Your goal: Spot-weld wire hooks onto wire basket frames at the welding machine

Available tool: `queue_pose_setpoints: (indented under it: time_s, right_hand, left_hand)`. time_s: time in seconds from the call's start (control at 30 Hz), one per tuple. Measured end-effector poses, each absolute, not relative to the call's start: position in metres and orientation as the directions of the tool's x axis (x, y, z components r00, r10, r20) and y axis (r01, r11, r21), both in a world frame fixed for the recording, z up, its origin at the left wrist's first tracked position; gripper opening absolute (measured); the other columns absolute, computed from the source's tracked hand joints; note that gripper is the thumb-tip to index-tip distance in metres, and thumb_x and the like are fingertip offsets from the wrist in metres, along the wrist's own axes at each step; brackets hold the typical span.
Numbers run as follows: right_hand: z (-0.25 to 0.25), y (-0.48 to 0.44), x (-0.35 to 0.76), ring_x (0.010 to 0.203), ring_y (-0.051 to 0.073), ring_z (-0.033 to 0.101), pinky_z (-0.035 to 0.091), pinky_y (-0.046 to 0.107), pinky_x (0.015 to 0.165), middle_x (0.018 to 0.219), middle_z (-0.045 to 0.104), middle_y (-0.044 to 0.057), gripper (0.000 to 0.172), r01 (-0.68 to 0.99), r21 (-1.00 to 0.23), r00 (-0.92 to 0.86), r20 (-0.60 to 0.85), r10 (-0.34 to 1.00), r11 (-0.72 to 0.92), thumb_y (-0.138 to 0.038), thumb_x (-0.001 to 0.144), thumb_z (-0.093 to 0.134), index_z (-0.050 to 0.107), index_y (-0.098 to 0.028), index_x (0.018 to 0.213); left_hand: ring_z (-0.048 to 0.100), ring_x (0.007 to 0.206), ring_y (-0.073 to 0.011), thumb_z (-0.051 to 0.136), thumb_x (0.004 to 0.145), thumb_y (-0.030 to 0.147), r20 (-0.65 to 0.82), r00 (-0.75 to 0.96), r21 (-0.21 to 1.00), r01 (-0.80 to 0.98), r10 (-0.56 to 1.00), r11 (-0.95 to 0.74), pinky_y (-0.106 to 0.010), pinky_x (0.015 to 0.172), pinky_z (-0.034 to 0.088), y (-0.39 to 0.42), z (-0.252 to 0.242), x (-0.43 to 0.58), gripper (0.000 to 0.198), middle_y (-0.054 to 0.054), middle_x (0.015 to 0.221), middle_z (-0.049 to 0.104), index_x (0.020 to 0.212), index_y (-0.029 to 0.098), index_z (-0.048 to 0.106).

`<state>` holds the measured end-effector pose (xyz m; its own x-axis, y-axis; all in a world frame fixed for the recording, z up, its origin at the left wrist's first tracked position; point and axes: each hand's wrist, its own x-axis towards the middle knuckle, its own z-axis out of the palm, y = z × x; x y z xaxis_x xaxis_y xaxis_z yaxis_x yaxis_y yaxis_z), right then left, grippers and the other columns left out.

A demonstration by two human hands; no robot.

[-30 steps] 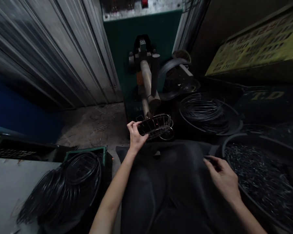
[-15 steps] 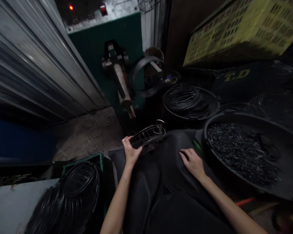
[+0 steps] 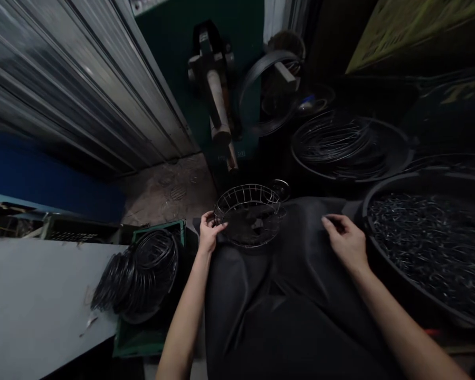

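In my left hand is a round wire basket, gripped by its left rim between thumb and fingers. The basket tilts above my dark apron, and a small wire ring shows at its far right side. My right hand is over my right thigh, apart from the basket, with thumb and index finger pinched together. Whatever lies between those fingertips is too small to make out. Right of that hand stands a wide black basin holding many small bent wire pieces.
Ahead is a green machine with a projecting welding arm. A second basin holds wire hoops. To the left, a green crate carries stacked wire rings beside a pale board. A yellow crate is at upper right.
The wire basket has turned so its round opening shows more, still in my left hand. My right hand has moved right, toward the basin of wire pieces. The view has tilted downward.
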<state>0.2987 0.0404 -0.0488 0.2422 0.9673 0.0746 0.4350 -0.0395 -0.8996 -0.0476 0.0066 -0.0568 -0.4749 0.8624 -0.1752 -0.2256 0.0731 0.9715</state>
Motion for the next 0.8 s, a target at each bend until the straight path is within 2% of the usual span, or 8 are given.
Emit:
queue_pose_setpoints:
  time_s: [0.17, 0.37, 0.57, 0.8]
  right_hand:
    - [-0.019, 0.057, 0.297, 0.073, 0.018, 0.06, 0.049, 0.032, 0.071, 0.082, 0.065, 0.004, 0.034, 0.442, -0.897, 0.195, 0.112, 0.974, 0.014, -0.051, 0.076, 0.058, 0.064, -0.019, 0.088]
    - [-0.008, 0.071, 0.286, 0.082, 0.02, 0.062, 0.047, 0.035, 0.08, 0.088, 0.067, 0.004, 0.028, 0.475, -0.873, 0.054, 0.155, 0.986, 0.111, -0.046, 0.078, 0.059, 0.066, -0.02, 0.087]
    - [0.0, 0.087, 0.269, 0.071, 0.017, 0.06, 0.046, 0.032, 0.069, 0.087, 0.068, 0.003, 0.026, 0.528, -0.835, -0.063, 0.147, 0.987, 0.158, -0.043, 0.079, 0.058, 0.068, -0.022, 0.09]
    - [-0.01, 0.09, 0.27, 0.068, 0.016, 0.058, 0.043, 0.029, 0.064, 0.085, 0.068, 0.002, 0.027, 0.624, -0.768, -0.124, 0.082, 0.989, 0.142, -0.043, 0.076, 0.058, 0.069, -0.02, 0.088]
  left_hand:
    - [0.054, 0.079, -0.0056, 0.083, 0.043, 0.02, -0.209, -0.441, 0.961, -0.26, 0.873, 0.099, -0.024, 0.078, 0.045, 0.008, -0.064, -0.047, 0.07, 0.002, 0.096, 0.052, 0.102, 0.02, 0.046]
    - [0.055, 0.079, -0.008, 0.083, 0.044, 0.02, -0.229, -0.386, 0.957, -0.256, 0.894, 0.135, -0.024, 0.075, 0.047, 0.006, -0.071, -0.039, 0.069, 0.001, 0.09, 0.054, 0.103, 0.019, 0.046]
    - [0.055, 0.082, -0.0092, 0.085, 0.04, 0.019, -0.234, -0.363, 0.959, -0.239, 0.902, 0.152, -0.028, 0.08, 0.047, 0.002, -0.077, -0.029, 0.071, 0.0, 0.096, 0.053, 0.1, 0.02, 0.048]
    - [0.056, 0.083, -0.0071, 0.085, 0.042, 0.019, -0.174, -0.388, 0.972, -0.216, 0.905, 0.094, -0.026, 0.08, 0.048, 0.001, -0.079, -0.03, 0.085, 0.003, 0.099, 0.044, 0.11, 0.028, 0.035]
